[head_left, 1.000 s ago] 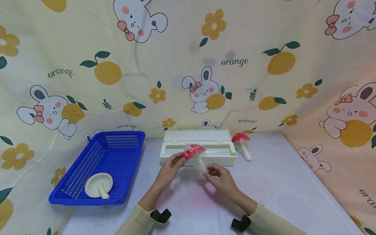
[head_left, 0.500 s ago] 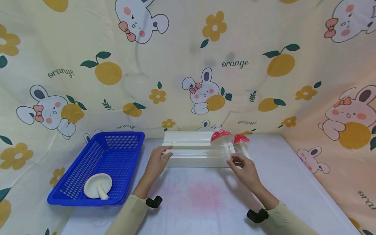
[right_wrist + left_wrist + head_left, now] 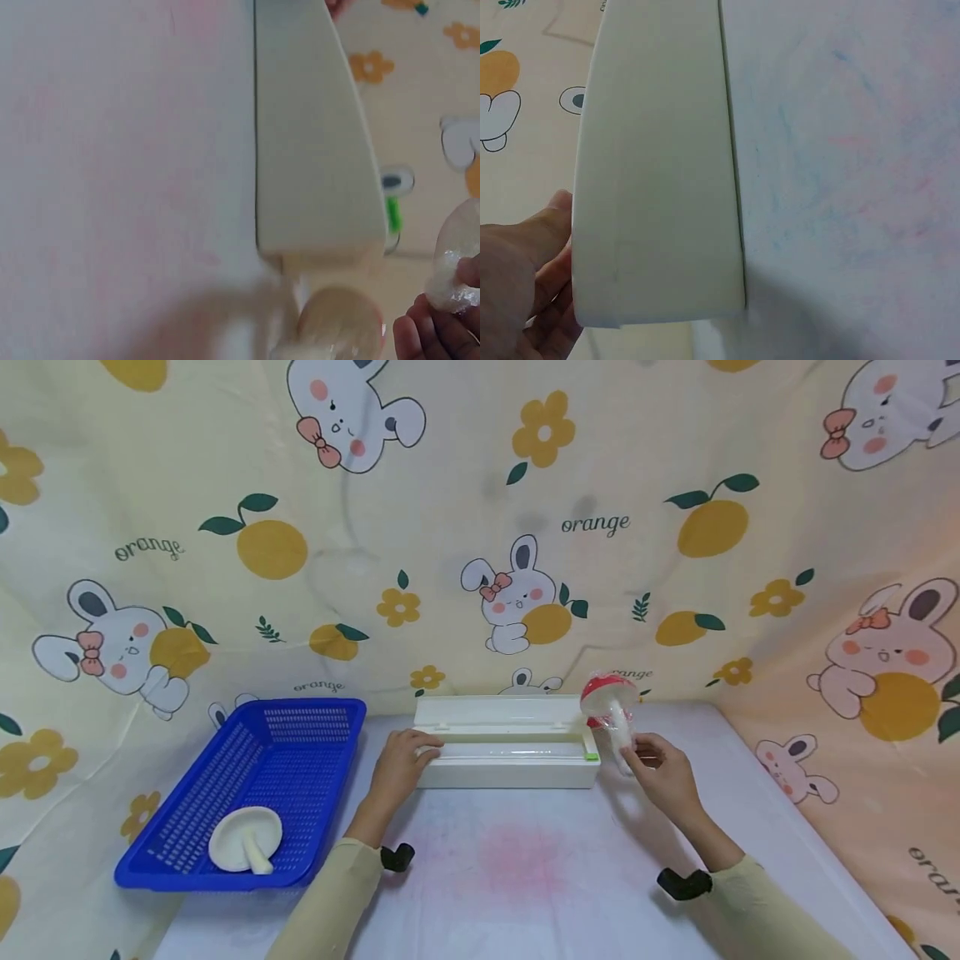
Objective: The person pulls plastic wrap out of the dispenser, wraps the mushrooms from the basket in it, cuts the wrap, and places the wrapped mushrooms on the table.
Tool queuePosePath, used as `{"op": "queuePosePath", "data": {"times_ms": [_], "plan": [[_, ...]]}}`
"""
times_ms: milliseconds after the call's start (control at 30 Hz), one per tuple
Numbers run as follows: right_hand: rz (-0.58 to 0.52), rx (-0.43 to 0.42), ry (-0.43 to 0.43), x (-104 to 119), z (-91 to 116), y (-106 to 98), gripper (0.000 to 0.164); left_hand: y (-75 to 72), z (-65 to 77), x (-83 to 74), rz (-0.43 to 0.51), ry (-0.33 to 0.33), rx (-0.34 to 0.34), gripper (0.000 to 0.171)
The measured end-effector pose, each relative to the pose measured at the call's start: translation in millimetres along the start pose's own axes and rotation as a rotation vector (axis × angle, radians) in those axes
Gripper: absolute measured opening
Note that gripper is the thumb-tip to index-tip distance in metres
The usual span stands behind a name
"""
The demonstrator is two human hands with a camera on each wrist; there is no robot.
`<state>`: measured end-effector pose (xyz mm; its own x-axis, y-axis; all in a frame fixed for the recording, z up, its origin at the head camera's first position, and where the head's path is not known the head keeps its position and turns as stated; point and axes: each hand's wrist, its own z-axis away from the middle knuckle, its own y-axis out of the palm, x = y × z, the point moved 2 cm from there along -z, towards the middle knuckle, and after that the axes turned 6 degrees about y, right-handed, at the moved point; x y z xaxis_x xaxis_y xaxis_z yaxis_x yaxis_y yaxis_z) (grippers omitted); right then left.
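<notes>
My R hand (image 3: 663,777) pinches a red-capped mushroom (image 3: 611,702) by its stem; L hand (image 3: 399,767) clamped on wht box (image 3: 510,775) to its R; bkdrop (image 3: 442,502) beyond both reads "orange".

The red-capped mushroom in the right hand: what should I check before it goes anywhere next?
1. Held by the stem: ok, the right hand pinches the red-capped mushroom there.
2. Clear film sealed all round: cannot tell, though crumpled, shiny film shows on it.
3. Left hand at the white box: ok, at its left end; how firmly it holds, if at all, cannot tell.
4. Lid shut: not ok, it stands open.
5. Space by the box's right end free: not ok, a second mushroom is there.
6. Room in the blue basket: ok, bare floor shows beyond the pale mushroom.
</notes>
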<state>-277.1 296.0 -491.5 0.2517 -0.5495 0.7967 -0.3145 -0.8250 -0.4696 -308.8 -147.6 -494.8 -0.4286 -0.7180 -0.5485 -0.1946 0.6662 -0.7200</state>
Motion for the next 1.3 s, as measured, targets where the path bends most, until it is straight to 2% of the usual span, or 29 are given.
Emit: {"op": "queuePosePath", "data": {"times_ms": [133,267,433,667,867,1000,1167,1300], "plan": [[0.016,-0.035,0.026,-12.2,-9.5,-11.1,0.024,-0.4,-0.5,4.5,-0.023,-0.033,0.003,0.012],[0.043,-0.078,0.042,-24.9,-15.6,-24.0,0.025,-0.8,-1.5,6.7,-0.031,-0.036,-0.002,0.008],[0.07,-0.094,0.087,-47.0,-21.0,-38.6,0.029,-0.8,-2.8,10.0,0.008,-0.075,-0.017,0.009],[0.095,-0.034,0.261,-74.4,-25.4,-49.2,0.042,1.3,-4.1,15.0,0.079,-0.099,-0.082,0.014],[0.082,0.032,0.4,-92.6,-27.6,-51.2,0.051,3.0,-4.9,14.5,0.062,-0.086,-0.106,0.014],[0.108,0.079,0.461,-100.4,-26.9,-51.8,0.054,3.7,-4.9,13.4,0.052,-0.096,-0.106,0.014],[0.161,0.108,0.488,-106.2,-24.3,-50.6,0.057,4.9,-5.2,13.6,0.048,-0.115,-0.102,0.014],[0.2,0.116,0.471,-107.5,-22.8,-48.2,0.057,6.6,-6.4,14.9,0.044,-0.117,-0.109,0.012]]}}
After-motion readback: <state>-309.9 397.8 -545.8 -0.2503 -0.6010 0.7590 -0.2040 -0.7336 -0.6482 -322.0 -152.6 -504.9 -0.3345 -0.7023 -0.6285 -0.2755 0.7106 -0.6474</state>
